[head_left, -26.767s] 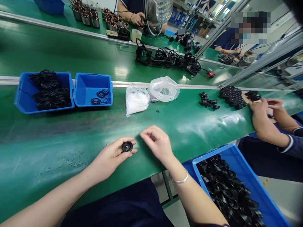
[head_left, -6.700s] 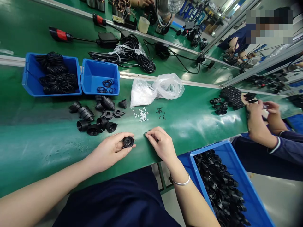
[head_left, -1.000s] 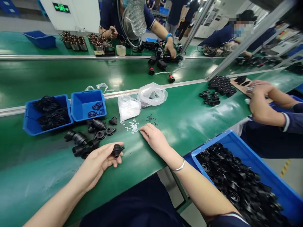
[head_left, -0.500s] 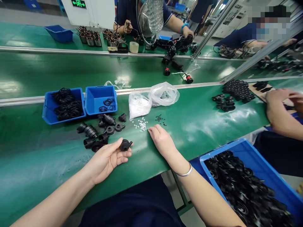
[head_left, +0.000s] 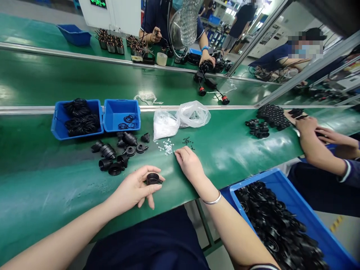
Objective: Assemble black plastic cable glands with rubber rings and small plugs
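My left hand (head_left: 134, 189) rests near the bench's front edge and grips a small black plastic cap (head_left: 153, 179) between thumb and fingers, its hollow side up. My right hand (head_left: 189, 164) lies on the green bench, fingertips pinched together right beside a scatter of tiny white parts (head_left: 168, 147). Whether it holds one I cannot make out. A few tiny black parts (head_left: 186, 141) lie just beyond it. A cluster of black caps (head_left: 118, 153) sits to the left of the white parts.
Two blue bins (head_left: 121, 114) with black rubber rings stand at the back left. Two clear plastic bags (head_left: 180, 117) lie behind the small parts. A large blue crate (head_left: 317, 234) of black caps sits low right. A co-worker's hands (head_left: 311, 129) work at the right, others across the belt.
My left hand has turned the black cap so its hollow side faces up and drawn it slightly nearer. My right hand stays by the white parts. The co-worker's hands shifted.
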The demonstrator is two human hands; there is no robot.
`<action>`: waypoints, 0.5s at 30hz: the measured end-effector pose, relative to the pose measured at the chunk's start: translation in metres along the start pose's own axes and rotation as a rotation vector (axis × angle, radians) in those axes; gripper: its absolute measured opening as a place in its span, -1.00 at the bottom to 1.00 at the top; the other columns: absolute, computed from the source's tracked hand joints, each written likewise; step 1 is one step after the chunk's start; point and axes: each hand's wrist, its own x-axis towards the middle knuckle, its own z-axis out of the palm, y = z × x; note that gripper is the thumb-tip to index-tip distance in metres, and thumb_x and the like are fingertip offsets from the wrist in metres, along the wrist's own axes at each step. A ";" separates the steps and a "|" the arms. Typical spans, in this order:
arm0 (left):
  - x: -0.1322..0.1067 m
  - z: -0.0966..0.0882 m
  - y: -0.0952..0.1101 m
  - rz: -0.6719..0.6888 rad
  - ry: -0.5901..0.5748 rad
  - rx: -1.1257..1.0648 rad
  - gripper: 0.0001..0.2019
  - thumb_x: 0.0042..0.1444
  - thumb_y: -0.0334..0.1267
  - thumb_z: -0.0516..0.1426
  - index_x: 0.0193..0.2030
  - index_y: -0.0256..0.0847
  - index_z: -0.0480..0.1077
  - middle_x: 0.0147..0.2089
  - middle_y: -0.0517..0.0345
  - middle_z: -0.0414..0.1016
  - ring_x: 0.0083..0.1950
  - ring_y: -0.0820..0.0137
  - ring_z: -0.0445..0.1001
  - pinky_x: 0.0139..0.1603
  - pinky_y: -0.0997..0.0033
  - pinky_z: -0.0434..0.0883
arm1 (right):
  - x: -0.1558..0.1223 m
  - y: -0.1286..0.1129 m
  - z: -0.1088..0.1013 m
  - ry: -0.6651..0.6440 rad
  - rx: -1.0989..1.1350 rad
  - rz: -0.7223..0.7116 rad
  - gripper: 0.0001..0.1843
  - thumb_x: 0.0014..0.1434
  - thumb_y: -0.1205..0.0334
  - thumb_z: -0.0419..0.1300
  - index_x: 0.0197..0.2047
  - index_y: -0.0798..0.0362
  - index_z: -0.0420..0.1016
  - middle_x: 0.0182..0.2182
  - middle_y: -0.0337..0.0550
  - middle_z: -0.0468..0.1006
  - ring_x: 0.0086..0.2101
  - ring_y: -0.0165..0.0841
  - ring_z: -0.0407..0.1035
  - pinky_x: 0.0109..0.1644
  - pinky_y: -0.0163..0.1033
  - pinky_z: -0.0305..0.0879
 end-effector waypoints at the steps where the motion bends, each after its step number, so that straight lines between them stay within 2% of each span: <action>1: 0.000 -0.001 0.000 -0.010 0.000 -0.027 -0.64 0.13 -0.19 0.17 0.04 -0.15 0.21 0.06 -0.04 0.41 -0.41 0.39 0.60 -0.59 0.54 0.38 | 0.000 -0.004 -0.005 0.008 0.051 0.020 -0.79 0.33 0.27 -0.02 -0.26 0.08 0.41 -0.35 -0.08 0.44 -0.30 -0.31 0.36 -0.16 -0.21 0.36; 3: 0.001 -0.002 -0.001 -0.013 0.002 -0.098 -0.65 0.12 -0.24 0.19 0.03 -0.17 0.25 0.09 -0.03 0.38 -0.15 0.26 0.61 -0.28 0.41 0.52 | -0.001 -0.018 -0.019 0.014 0.192 0.096 -0.81 0.31 0.24 0.02 -0.28 0.05 0.42 -0.39 -0.14 0.44 -0.36 -0.35 0.37 -0.23 -0.24 0.37; 5: 0.002 -0.003 -0.002 -0.007 -0.013 -0.145 -0.63 0.10 -0.28 0.20 0.06 -0.17 0.27 0.10 -0.01 0.38 0.01 0.21 0.55 -0.03 0.31 0.48 | -0.007 -0.038 -0.031 -0.035 0.375 0.183 -0.81 0.29 0.20 0.06 -0.30 0.03 0.44 -0.41 -0.20 0.44 -0.52 -0.45 0.33 -0.40 -0.31 0.35; 6: 0.003 -0.004 -0.004 0.002 -0.022 -0.146 -0.61 0.09 -0.29 0.20 0.07 -0.17 0.28 0.10 0.00 0.40 0.03 0.20 0.53 0.02 0.29 0.46 | -0.010 -0.049 -0.036 -0.084 0.469 0.203 -0.82 0.29 0.19 0.08 -0.30 0.02 0.45 -0.40 -0.22 0.44 -0.59 -0.50 0.28 -0.48 -0.34 0.32; 8: 0.004 -0.004 -0.007 0.022 -0.019 -0.088 -0.58 0.08 -0.29 0.20 0.10 -0.17 0.29 0.05 0.03 0.47 0.02 0.22 0.53 0.04 0.27 0.45 | -0.018 -0.068 -0.039 -0.162 0.594 0.184 -0.86 0.27 0.20 0.11 -0.29 0.02 0.46 -0.39 -0.23 0.45 -0.61 -0.52 0.28 -0.51 -0.35 0.32; 10: 0.005 -0.005 -0.011 0.071 0.026 0.024 -0.57 0.09 -0.29 0.19 0.12 -0.14 0.27 0.02 0.07 0.51 -0.01 0.25 0.54 0.03 0.28 0.45 | -0.025 -0.081 -0.035 -0.179 0.601 0.110 -0.89 0.26 0.24 0.12 -0.27 0.01 0.46 -0.39 -0.21 0.47 -0.49 -0.46 0.36 -0.39 -0.33 0.38; 12: 0.005 -0.005 -0.013 0.121 0.081 0.176 -0.60 0.11 -0.26 0.15 0.11 -0.10 0.27 -0.01 0.11 0.52 -0.08 0.28 0.56 -0.03 0.30 0.47 | -0.030 -0.086 -0.028 -0.162 0.544 0.041 -0.89 0.27 0.28 0.09 -0.23 0.00 0.45 -0.38 -0.19 0.47 -0.36 -0.40 0.39 -0.27 -0.28 0.39; 15: 0.004 -0.005 -0.014 0.181 0.139 0.425 -0.68 0.13 -0.25 0.13 0.06 -0.09 0.32 -0.14 0.15 0.54 -0.25 0.34 0.56 -0.14 0.35 0.49 | -0.033 -0.087 -0.019 -0.144 0.490 0.005 -0.89 0.28 0.32 0.07 -0.20 0.01 0.43 -0.38 -0.18 0.45 -0.32 -0.39 0.37 -0.22 -0.27 0.38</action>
